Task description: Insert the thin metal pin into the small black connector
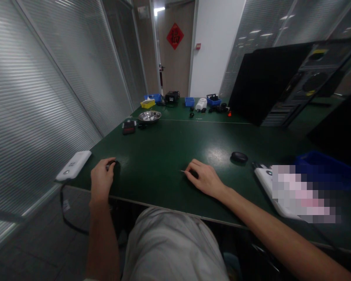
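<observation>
My left hand (101,177) rests over the green table (158,156) near its front left edge. Pinched between its thumb and fingers is a small dark object (112,164), mostly covered and too small to name. To the left of that hand lies a white flat device (74,165) with a cable. My right hand (206,178) is on the table right of centre, fingers curled. Its thumb and forefinger pinch a thin, pale, pin-like piece (181,171) pointing left; its kind is unclear. Beyond the right hand sits a black oval object (239,157), like a computer mouse.
A second white device (269,187) lies at the right, partly blurred out, beside a blue tray (327,166). A black computer case (269,82) stands behind. Farther back are a metal dish (142,118), a dark box (129,127), a yellow tray (148,104) and several blue trays.
</observation>
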Tool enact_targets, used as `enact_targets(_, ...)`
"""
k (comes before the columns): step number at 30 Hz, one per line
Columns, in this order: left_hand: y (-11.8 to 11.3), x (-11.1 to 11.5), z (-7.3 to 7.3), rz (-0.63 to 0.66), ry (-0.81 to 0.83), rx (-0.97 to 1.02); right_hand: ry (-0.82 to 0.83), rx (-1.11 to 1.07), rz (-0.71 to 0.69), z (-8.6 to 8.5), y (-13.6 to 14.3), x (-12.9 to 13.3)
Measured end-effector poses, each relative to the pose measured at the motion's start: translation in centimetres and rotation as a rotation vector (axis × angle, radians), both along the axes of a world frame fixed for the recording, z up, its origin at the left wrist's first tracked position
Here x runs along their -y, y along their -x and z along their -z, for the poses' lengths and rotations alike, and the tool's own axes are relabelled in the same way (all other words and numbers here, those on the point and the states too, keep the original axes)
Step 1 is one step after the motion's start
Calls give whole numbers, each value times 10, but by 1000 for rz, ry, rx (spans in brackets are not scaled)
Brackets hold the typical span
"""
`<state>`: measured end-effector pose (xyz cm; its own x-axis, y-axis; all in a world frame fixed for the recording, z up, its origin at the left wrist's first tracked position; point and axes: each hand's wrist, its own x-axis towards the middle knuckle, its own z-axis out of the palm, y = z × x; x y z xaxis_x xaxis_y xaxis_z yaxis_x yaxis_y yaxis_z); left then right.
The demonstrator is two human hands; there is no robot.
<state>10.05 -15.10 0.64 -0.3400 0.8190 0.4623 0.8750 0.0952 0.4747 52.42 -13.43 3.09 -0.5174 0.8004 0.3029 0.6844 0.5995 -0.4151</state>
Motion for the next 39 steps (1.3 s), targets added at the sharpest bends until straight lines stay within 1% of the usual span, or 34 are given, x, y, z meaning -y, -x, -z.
enact_targets(6, 3, -2, 4, 27, -46, -66, 2, -6, -9, -1, 0, 1)
enact_targets(11, 5, -3, 6, 30, -69, -76, 15, 0, -8, -3, 0, 1)
enact_targets(18, 7, -4, 8, 27, -76, -166, -1, -6, -18, 1, -1, -1)
enact_targets(24, 3, 0, 7, -12, -51, -176, -4, -1, -17, 1, -1, -2)
enact_targets(29, 2, -1, 7, -14, -72, -127, 6, -2, -17, 0, -1, -1)
enact_targets(31, 1, 0, 6, -34, -46, -131, 6, -2, -16, 0, -2, -1)
enact_targets(36, -10, 8, -1, -176, 30, -265, -3, -2, -14, 1, -2, -1)
enact_targets(39, -16, 12, -4, -182, 45, -302, -2, -6, -17, 1, -2, -1)
